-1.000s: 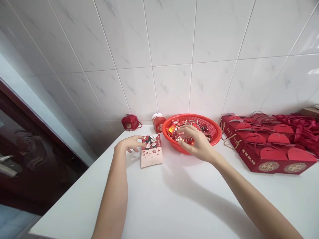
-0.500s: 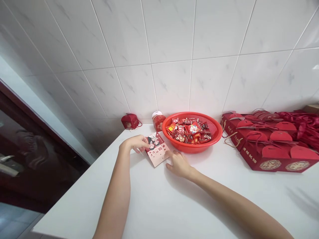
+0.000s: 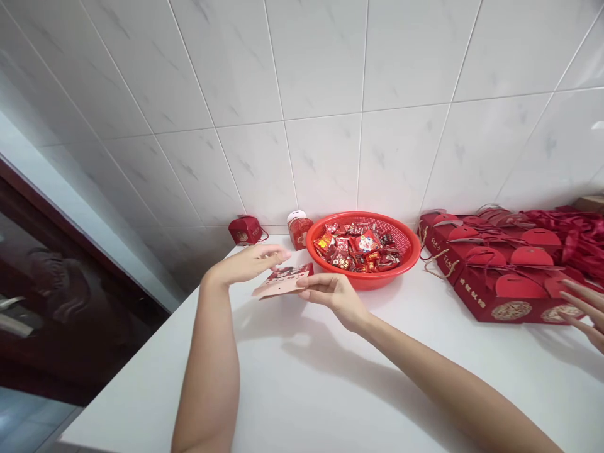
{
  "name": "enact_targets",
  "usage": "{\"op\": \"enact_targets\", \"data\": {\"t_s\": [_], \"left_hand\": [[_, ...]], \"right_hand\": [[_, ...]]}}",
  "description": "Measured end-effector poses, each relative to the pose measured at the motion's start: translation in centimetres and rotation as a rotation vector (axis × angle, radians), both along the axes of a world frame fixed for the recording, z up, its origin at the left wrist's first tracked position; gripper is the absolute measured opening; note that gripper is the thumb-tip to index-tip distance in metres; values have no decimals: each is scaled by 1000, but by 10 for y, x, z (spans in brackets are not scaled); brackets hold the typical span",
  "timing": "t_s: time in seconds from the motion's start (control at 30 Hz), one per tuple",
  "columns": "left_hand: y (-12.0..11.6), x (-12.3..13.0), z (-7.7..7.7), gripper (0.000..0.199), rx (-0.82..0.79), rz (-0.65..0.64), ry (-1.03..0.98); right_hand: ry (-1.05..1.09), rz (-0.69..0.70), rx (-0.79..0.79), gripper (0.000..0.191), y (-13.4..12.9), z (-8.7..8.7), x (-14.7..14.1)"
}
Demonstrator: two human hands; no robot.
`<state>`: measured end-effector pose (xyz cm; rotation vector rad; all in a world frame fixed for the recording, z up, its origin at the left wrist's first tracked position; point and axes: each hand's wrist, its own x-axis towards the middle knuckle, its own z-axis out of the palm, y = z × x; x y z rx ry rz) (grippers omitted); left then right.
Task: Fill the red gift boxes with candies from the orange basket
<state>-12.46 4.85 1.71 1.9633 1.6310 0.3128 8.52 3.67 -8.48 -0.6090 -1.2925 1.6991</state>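
Observation:
A flat pink-and-red printed card (image 3: pixel 287 281) with a cartoon couple on it is held tilted above the white tabletop. My right hand (image 3: pixel 334 298) pinches its right edge between thumb and fingers. Over the card's upper left side, my left hand (image 3: pixel 250 263) has its fingers stretched out; whether they touch the card cannot be told. Just beyond my right hand stands a red plastic basket (image 3: pixel 411 262) filled with wrapped sweets (image 3: pixel 361 248).
Against the tiled wall stand a small red box (image 3: pixel 245 231) and a red-and-white container (image 3: pixel 299 229). Several red gift boxes (image 3: pixel 500 277) with cord handles fill the right side, with dark red fabric (image 3: pixel 573 236) behind them. Another person's hand (image 3: pixel 587 311) reaches in at the right edge.
The card has been lifted off the tabletop and tilted by my right hand. My left hand has moved slightly up and left, its fingers straightening. Another person's hand has appeared at the right.

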Motion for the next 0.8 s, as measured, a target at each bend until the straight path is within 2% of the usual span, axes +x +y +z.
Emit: {"op": "enact_targets", "data": {"t_s": [0.07,0.17,0.3,0.43,0.6,0.7,0.8], "left_hand": [[-16,6,13,59,87,-54,-54],[-34,19,27,55,106,-157,-86],[-35,36,28,43,147,-261,-121],[-21,55,13,40,205,-322,-130],[-2,85,-15,36,175,-317,-243],[4,99,-28,36,95,-376,-330],[7,108,-36,38,7,-420,-380]], "right_hand": [[60,30,13,40,-8,21,9],[104,25,11,40,-14,47,25],[43,-9,-13,34,-12,65,47],[-97,-68,83,30,1,69,67],[-192,-359,253,26,27,68,98],[-187,-477,250,27,43,65,115],[-198,-562,226,26,60,54,125]]}}
